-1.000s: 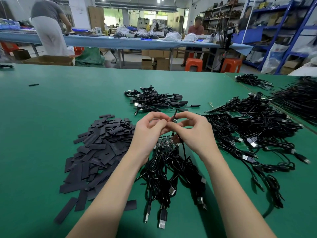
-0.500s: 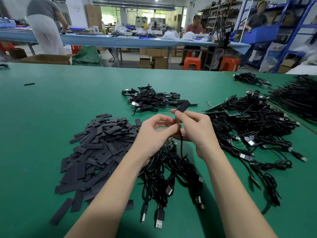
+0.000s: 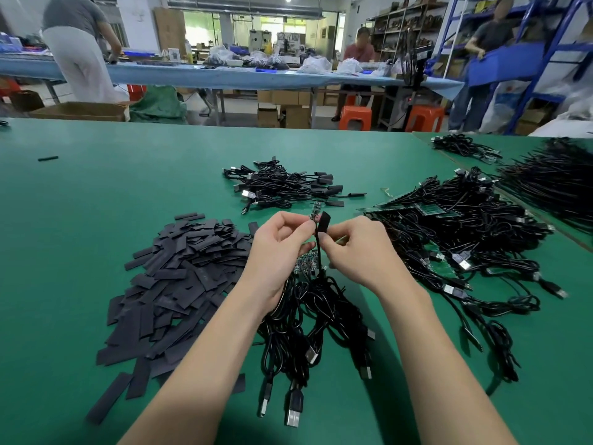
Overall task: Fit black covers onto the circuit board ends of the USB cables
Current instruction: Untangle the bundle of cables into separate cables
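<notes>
Hands [image 3: 321, 252] pinch circuit board [image 3: 315, 211] and black cover [image 3: 323, 221].

Matt black covers [image 3: 179, 277]; glossy black cables [image 3: 308, 316], shiny metal plugs [image 3: 293, 417]; matt green table [image 3: 96, 187].

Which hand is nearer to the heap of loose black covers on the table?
Left. The left hand is just beside the heap of loose black covers, at its right edge; the right hand is farther right.

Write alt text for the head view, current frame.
Over a green table, the left hand pinches a small circuit board while the right hand holds a black cover beside it. Loose black covers are piled at left, with USB cables below the hands.
</notes>
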A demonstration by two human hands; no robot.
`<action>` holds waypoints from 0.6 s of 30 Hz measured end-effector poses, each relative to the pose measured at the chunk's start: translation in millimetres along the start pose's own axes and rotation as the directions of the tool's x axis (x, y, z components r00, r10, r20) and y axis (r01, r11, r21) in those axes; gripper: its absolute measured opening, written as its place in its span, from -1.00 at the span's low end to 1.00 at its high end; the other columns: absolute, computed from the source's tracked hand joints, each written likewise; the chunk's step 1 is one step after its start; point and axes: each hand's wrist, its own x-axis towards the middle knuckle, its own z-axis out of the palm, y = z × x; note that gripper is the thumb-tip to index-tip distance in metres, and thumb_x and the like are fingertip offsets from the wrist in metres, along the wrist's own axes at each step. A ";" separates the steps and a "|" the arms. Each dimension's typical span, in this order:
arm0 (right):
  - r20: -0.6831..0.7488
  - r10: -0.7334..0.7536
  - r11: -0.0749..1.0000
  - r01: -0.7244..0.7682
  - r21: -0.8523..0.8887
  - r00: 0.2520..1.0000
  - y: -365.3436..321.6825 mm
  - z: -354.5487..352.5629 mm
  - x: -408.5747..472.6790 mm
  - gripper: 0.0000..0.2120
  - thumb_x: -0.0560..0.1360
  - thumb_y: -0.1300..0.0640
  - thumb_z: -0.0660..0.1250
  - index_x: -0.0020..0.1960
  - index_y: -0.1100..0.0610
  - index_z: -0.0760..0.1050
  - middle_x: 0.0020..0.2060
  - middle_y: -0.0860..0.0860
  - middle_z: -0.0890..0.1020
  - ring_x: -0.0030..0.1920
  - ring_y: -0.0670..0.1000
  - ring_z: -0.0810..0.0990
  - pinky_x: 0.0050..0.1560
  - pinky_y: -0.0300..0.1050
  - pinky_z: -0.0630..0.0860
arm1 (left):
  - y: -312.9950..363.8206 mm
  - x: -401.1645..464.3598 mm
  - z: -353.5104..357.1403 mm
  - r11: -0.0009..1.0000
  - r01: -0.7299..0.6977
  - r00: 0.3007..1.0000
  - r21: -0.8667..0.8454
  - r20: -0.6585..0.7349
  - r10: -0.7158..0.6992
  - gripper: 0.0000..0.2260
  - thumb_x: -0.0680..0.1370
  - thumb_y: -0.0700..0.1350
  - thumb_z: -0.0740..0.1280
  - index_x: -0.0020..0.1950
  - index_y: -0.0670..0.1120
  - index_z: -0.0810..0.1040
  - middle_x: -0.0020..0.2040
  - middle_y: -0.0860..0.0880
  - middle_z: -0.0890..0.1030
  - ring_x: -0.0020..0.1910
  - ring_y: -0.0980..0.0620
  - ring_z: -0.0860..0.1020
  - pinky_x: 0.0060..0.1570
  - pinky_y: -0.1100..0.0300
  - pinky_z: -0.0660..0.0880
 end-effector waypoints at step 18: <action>-0.084 0.054 0.796 0.008 0.605 0.995 -0.9 -5.1 0.5 -0.75 0.56 0.27 0.36 0.09 -0.02 0.70 -0.30 -0.09 0.67 -0.30 -0.12 0.56 -0.23 -0.20 0.55 | 15.5 -2.4 -9.8 0.835 0.285 0.958 -0.471 0.135 -0.251 -0.92 0.64 -0.27 0.27 0.05 -0.11 0.50 -0.16 -0.08 0.71 -0.15 -0.05 0.71 -0.16 0.17 0.64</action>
